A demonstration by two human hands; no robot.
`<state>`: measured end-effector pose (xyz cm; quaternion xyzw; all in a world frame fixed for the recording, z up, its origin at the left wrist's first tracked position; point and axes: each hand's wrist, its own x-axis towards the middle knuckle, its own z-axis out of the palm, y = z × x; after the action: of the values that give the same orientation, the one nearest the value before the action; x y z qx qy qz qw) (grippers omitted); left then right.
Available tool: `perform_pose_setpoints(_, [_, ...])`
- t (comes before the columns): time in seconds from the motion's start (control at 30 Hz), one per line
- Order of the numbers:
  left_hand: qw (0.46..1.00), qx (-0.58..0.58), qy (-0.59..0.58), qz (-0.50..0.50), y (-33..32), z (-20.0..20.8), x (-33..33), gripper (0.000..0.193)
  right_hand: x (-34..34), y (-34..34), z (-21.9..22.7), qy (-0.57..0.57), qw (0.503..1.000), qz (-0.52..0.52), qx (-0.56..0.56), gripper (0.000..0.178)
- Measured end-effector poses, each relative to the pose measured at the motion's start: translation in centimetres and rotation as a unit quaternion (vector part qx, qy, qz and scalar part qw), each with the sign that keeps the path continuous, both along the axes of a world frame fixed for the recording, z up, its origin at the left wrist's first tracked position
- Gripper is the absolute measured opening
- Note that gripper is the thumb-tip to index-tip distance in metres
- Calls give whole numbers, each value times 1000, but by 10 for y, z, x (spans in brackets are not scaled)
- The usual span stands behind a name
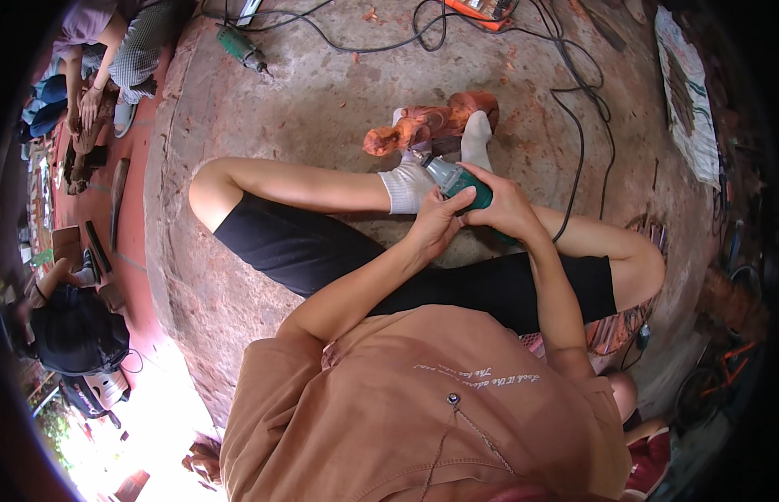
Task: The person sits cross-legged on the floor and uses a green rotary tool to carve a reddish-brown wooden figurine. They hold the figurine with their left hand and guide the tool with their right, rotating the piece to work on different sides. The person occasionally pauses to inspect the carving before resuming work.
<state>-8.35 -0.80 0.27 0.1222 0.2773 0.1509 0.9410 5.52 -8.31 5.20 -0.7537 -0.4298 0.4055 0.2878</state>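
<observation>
While we sit knees-out on the rough, grey-brown concrete slab (305, 92), both hands are on one teal-green, grey-nosed handheld power tool (477, 192). Left hand (437, 219): grip closed at its 7 o'clock side, thumb along the housing. Right hand (508, 203): grip wrapped over the body from 4 o'clock. Nose points to 11.

Reddish-orange carved wooden figure (431, 124) lies at 11–12 o'clock from our hands, narrow end toward 9, wider base toward 2. It's against our pale cloth socks (477, 142), one overlapping the base. Tool tip sits right by the figure's near side; can't tell if it's touching.

Around us: second green power tool (241, 48) on the slab at 10 o'clock, black rubber cable (582, 142) looping from 12 to 2, bright orange case (473, 9) at 12, white woven sack (689, 105) at 2. Co-worker's hands (89, 106) between 9 and 10.
</observation>
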Motion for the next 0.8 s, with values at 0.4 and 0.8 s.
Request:
perform_pose_setpoints(0.4, [999,25,-2,-28,5,-2,5,43,3,-1,-5,1,1000,-24,11,85])
perform_pose_setpoints(0.8, [1000,21,2,-21,3,-2,3,45,1,-3,-10,20,999,-28,32,85])
